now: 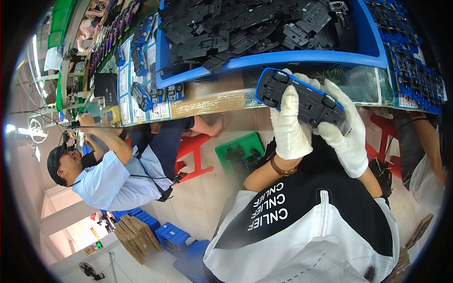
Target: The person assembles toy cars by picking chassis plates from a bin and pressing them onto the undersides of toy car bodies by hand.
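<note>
Between my two white-gloved hands is a blue toy car (302, 96), tilted so its black underside with the wheels faces me. My left hand (291, 115) grips it from the left, the thumb lying across the black base. On the other side, my right hand (347, 129) wraps round the car's right end, thumb at its lower edge and fingers along the far edge. The car is held just off the near edge of the workbench, in front of a blue bin (283, 57) heaped with black plastic car bases (207, 43).
Rows of blue cars (410, 70) lie at the right; a few more (141, 94) stand on the left. A co-worker (113, 174) sits at the left by a red stool (193, 155). A green crate (240, 151) with black parts is on the floor.
</note>
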The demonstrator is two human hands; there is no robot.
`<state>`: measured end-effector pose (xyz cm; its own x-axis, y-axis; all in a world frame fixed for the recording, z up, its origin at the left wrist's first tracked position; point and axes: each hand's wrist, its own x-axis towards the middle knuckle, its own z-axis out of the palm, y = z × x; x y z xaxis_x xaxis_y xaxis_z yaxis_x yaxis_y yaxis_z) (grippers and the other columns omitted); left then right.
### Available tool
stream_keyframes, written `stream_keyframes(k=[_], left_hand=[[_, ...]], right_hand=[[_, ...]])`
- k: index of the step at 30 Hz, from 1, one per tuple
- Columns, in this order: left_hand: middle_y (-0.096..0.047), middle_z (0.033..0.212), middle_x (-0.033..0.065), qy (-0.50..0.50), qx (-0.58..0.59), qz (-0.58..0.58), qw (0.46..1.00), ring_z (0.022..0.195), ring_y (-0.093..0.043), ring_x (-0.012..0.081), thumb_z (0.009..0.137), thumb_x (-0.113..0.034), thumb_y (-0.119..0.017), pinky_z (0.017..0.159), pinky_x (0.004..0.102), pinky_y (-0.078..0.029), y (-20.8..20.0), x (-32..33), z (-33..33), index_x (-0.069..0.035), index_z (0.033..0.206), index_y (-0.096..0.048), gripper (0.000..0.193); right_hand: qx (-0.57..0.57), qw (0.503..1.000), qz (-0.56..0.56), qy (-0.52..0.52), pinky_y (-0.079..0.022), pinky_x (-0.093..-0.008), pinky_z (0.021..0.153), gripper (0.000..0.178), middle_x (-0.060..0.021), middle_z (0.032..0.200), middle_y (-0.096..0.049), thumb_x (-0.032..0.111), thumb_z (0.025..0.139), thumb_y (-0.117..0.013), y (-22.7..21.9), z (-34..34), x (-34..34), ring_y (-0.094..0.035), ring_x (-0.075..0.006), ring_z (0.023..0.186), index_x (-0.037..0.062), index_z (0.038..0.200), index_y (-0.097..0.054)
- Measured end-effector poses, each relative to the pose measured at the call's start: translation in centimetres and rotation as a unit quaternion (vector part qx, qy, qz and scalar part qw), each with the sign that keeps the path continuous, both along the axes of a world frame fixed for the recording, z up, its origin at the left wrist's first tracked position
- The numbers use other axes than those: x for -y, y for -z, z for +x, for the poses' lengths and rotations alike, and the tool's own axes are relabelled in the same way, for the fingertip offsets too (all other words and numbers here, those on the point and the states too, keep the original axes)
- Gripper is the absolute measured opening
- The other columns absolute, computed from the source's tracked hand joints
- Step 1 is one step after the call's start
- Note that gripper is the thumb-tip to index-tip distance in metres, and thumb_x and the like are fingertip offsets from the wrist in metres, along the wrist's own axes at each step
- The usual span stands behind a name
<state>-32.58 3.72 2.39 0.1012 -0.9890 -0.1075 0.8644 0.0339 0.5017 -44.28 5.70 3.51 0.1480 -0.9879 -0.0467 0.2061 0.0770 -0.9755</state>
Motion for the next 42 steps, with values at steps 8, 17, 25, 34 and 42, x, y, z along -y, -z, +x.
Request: stream_keyframes(k=[8, 17, 25, 34, 42], left_hand=[[-0.057, 0.109, 0.0073, -0.025, 0.049, 0.023, 0.998, 0.103, -0.057, 0.0223, 0.092, -0.027, -0.059, 0.094, 0.0379, -0.045, -0.1, 0.1, -0.5, -0.009, 0.121, -0.049, 0.036], [-0.060, 0.107, 0.0049, -0.011, 0.027, 0.054, 0.998, 0.102, -0.058, 0.0206, 0.093, -0.033, -0.056, 0.090, 0.0380, -0.047, 0.4, 0.3, -0.3, -0.008, 0.115, -0.053, 0.034], [-0.059, 0.108, 0.0054, -0.012, 0.047, 0.066, 0.997, 0.103, -0.057, 0.0209, 0.092, -0.034, -0.056, 0.089, 0.0385, -0.048, 0.8, 0.3, 0.0, -0.007, 0.116, -0.053, 0.036], [-0.055, 0.104, 0.0060, -0.005, 0.019, 0.023, 1.000, 0.099, -0.057, 0.0198, 0.091, -0.026, -0.059, 0.086, 0.0360, -0.051, -0.1, 0.0, -0.6, -0.006, 0.113, -0.049, 0.032], [-0.056, 0.104, 0.0065, -0.043, 0.048, 0.042, 0.997, 0.096, -0.059, 0.0194, 0.091, -0.024, -0.059, 0.084, 0.0350, -0.052, 0.9, 0.3, -0.4, -0.007, 0.115, -0.047, 0.032]], right_hand=[[0.050, 0.998, 0.036, 0.003, -0.049, -0.0310, 0.087, 0.069, -0.0147, 0.134, -0.046, 0.022, 0.084, -0.070, -0.3, -0.1, -0.1, -0.048, -0.0216, 0.119, 0.0003, 0.139, -0.034], [0.007, 1.000, -0.007, -0.019, -0.038, -0.0344, 0.101, 0.059, -0.0148, 0.136, -0.045, 0.021, 0.088, -0.060, -0.3, -0.5, 0.4, -0.046, -0.0226, 0.122, 0.0005, 0.138, -0.036], [-0.064, 0.998, -0.007, -0.005, -0.029, -0.0348, 0.108, 0.058, -0.0144, 0.137, -0.044, 0.034, 0.089, -0.057, -0.6, -0.2, 0.2, -0.041, -0.0227, 0.127, -0.0010, 0.133, -0.044], [0.045, 0.997, 0.037, 0.046, -0.030, -0.0349, 0.107, 0.057, -0.0144, 0.137, -0.045, 0.035, 0.089, -0.059, 0.2, 0.0, -0.1, -0.043, -0.0236, 0.125, -0.0014, 0.130, -0.046], [0.026, 0.999, -0.028, -0.006, -0.041, -0.0324, 0.096, 0.064, -0.0143, 0.138, -0.043, 0.027, 0.088, -0.064, 0.7, 0.1, -0.1, -0.046, -0.0232, 0.123, 0.0002, 0.138, -0.035]])
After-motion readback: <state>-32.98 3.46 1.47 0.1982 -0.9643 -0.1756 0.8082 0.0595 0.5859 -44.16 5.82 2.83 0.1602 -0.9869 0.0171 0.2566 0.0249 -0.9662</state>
